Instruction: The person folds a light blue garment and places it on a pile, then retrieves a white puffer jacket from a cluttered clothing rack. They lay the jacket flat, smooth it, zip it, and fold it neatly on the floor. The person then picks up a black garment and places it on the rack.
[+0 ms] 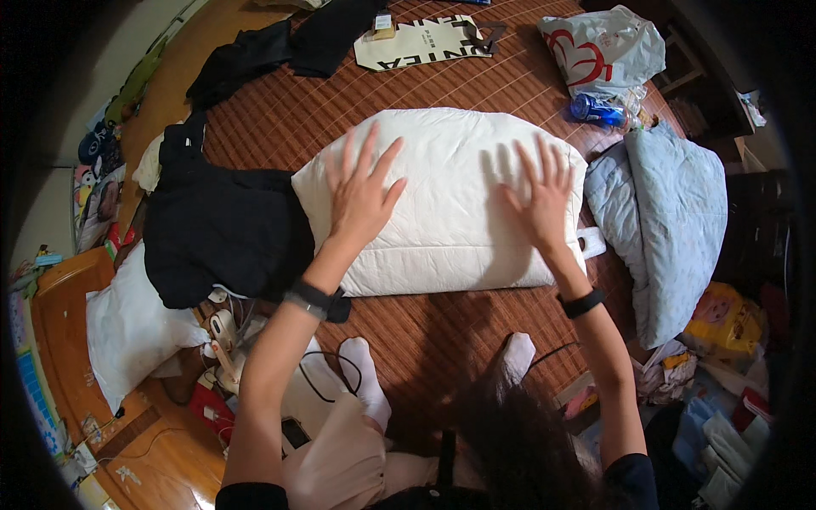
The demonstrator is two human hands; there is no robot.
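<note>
A white padded cloth piece [455, 183], puffy and rounded at its far side, lies in front of me with a seam along its near edge. Whether it is a pillow or a folded garment I cannot tell. Over its left part is my left hand [360, 189], fingers spread and slightly blurred. My right hand [546, 197] is over the right part, its fingers also apart. A shadow falls on the white cloth beside the right hand; whether either palm touches the cloth is unclear. Neither hand grips anything.
Black clothing [225, 225] adjoins the white piece on the left. To the right lies a folded light-blue quilt [671, 221]. Farther back are a printed cream bag [425, 44], a white plastic bag [608, 51] and a blue-labelled bottle [599, 110]. A stuffed white bag [140, 327] sits at left.
</note>
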